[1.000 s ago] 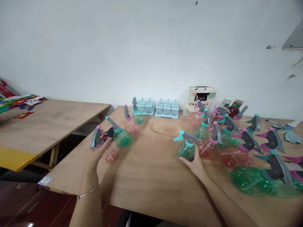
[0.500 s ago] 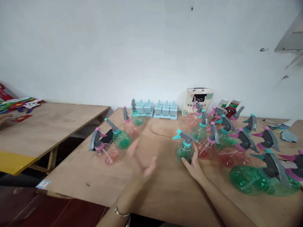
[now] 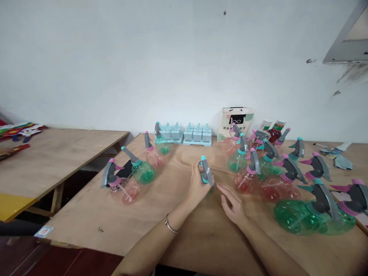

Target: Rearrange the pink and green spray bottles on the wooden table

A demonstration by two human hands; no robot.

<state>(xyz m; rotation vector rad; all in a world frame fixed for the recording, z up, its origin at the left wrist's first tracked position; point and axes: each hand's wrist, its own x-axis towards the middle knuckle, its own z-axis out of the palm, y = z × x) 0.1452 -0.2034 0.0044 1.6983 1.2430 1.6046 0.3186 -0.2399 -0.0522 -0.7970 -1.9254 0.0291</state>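
Holding spray btl [image 3: 206, 171], tube [image 3: 125, 193] inside pink btl [image 3: 132, 188]

Your head cam looks fwd & down from the near side of the desk [image 3: 172, 188], your L hand [image 3: 198, 182] and R hand [image 3: 234, 205] close at lower ctr, white wall [image 3: 143, 69] filling the upper bkgd.

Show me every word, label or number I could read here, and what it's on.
"互连", apparently, on the bag; other characters there unclear.
Corner sticker: red mark, too blurred to read.
Labels on two capped bottles: too small to read.
Blue-and-white item: too blurred.
Teal-headed spray bottle in left hand: no readable text.
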